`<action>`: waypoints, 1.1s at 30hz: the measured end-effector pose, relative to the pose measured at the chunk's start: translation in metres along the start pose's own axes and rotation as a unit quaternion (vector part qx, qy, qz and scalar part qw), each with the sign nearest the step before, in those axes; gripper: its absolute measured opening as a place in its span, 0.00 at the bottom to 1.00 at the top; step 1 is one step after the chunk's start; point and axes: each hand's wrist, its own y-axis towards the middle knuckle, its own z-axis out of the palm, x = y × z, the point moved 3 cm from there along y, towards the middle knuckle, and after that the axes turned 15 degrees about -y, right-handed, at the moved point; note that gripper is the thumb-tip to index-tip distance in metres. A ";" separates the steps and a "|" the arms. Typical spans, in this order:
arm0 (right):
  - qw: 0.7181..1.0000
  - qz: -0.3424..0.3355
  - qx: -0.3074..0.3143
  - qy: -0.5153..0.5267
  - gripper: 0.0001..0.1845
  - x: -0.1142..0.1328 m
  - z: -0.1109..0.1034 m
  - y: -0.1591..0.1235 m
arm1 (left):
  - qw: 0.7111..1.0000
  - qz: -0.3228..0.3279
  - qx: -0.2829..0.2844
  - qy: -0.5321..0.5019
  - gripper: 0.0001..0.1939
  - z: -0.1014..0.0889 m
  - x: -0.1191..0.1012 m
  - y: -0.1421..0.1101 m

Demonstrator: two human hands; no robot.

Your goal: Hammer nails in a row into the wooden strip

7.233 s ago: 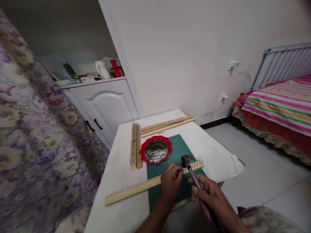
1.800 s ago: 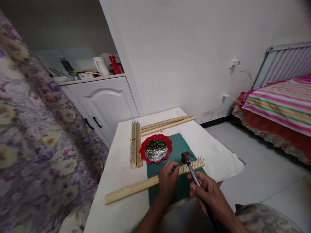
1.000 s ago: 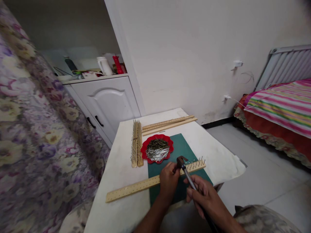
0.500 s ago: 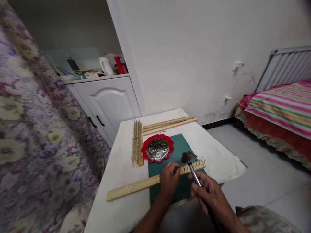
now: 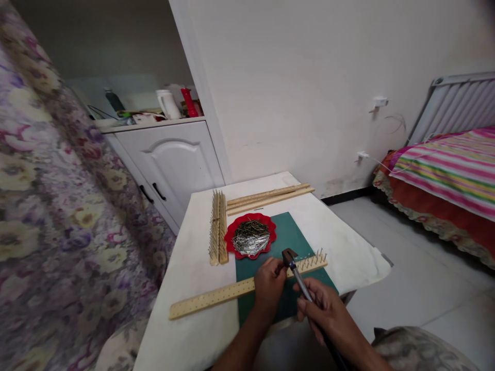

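Note:
A pale wooden strip [image 5: 216,298] with rows of small holes lies slantwise across the green mat [image 5: 294,232]. Several nails [image 5: 317,259] stand up from its right end. My left hand [image 5: 268,283] rests on the strip, thumb and fingers pinched around what looks like a nail, mostly hidden by the fingers. My right hand [image 5: 323,306] grips a claw hammer [image 5: 302,285] by its handle. The hammer's head is right at my left fingertips, over the strip. Just beyond my left hand, a red scalloped dish [image 5: 229,241] holds a heap of nails [image 5: 251,238].
Nail-studded strips [image 5: 218,226] stand at the left of the white table [image 5: 201,278]. More wooden strips [image 5: 270,198] lie along the back, with a single nail [image 5: 257,208] near them. A floral curtain [image 5: 77,216] hangs at left; a bed [image 5: 444,170] is at right.
The hammer head has moved left and down, from above the nailed end to my left fingertips. My right hand has shifted slightly left; my left hand stays put.

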 end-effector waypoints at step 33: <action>1.000 -0.005 -0.006 0.014 0.18 0.001 -0.002 0.000 | 0.946 -0.075 0.052 0.311 0.06 -0.095 0.019 0.071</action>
